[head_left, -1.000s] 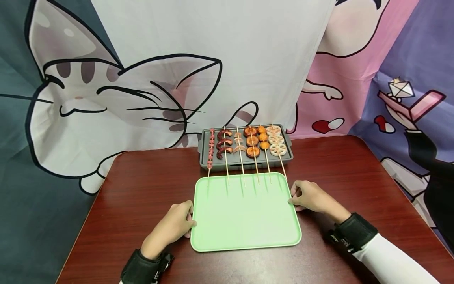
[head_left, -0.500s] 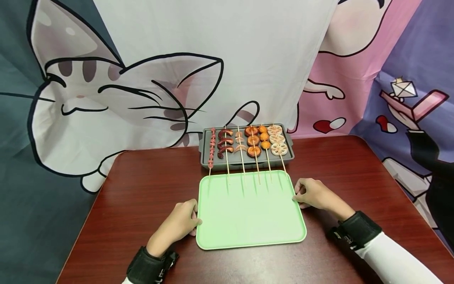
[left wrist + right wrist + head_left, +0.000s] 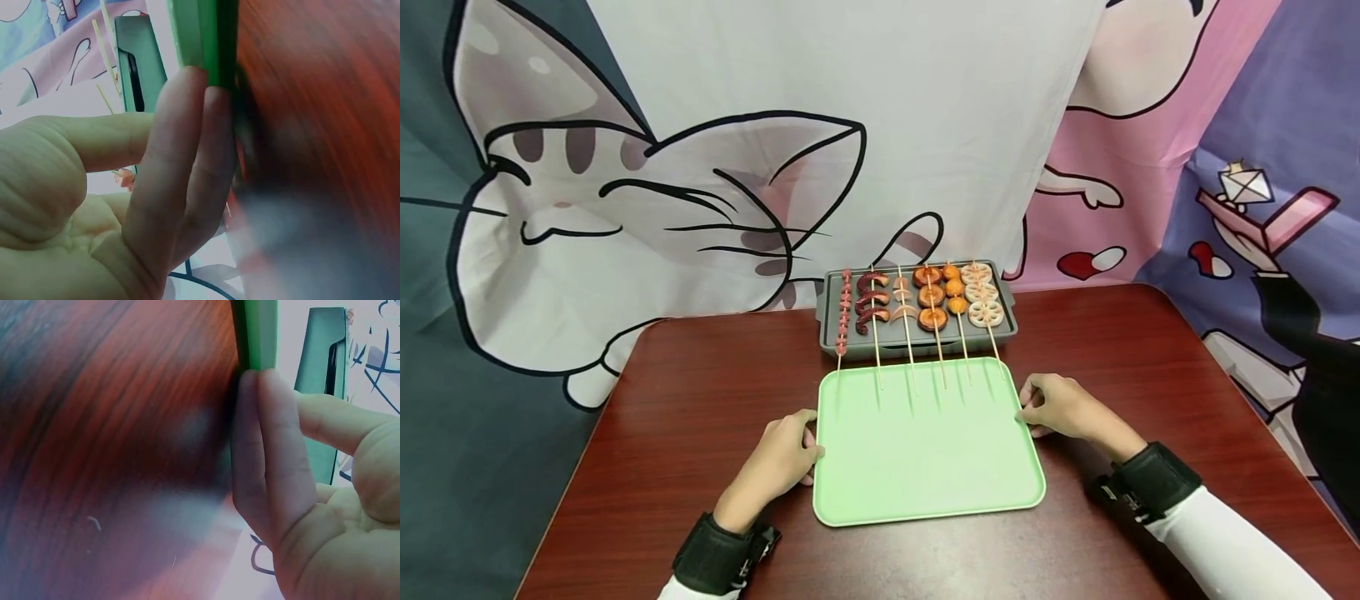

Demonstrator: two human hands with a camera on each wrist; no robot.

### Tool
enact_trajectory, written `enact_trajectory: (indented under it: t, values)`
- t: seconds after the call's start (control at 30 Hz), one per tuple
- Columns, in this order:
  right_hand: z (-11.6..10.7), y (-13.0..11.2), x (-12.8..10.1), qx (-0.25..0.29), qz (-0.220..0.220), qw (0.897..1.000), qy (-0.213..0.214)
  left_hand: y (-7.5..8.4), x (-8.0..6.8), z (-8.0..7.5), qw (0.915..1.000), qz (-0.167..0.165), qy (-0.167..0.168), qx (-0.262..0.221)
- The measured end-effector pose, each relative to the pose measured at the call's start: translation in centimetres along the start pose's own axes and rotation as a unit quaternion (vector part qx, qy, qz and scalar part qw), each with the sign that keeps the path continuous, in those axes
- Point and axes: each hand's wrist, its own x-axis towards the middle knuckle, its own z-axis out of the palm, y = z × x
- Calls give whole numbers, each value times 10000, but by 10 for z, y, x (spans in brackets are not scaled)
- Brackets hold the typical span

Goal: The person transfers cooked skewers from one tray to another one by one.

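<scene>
Skewer sticks (image 3: 910,367) overhang green tray (image 3: 925,467) far edge; bare tabletop (image 3: 700,392) both sides.

Both wrist views cut the flat light-green plastic tray (image 3: 203,37) down to an edge strip; beside that tray the dark red wooden table (image 3: 112,425) blurs, and fingertips against it stay hidden
</scene>
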Motion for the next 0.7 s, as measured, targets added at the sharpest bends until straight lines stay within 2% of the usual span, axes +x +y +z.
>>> enact_trajectory:
  t: [0.37,0.5,0.6,0.7]
  values:
    - [-1,1,-1,157,22,9999,-37,-8,4,1,9981,-67,-71,-600]
    - [-7,2,2,145,-140,9998,-3,-11,5,1,9972,-113,-86,-730]
    - [-14,1,6,345,-396,9986,83,-11,5,0,9967,-112,-64,-800]
    - [-19,-4,11,821,-539,9951,123,-12,5,-1,9963,-92,-66,-852]
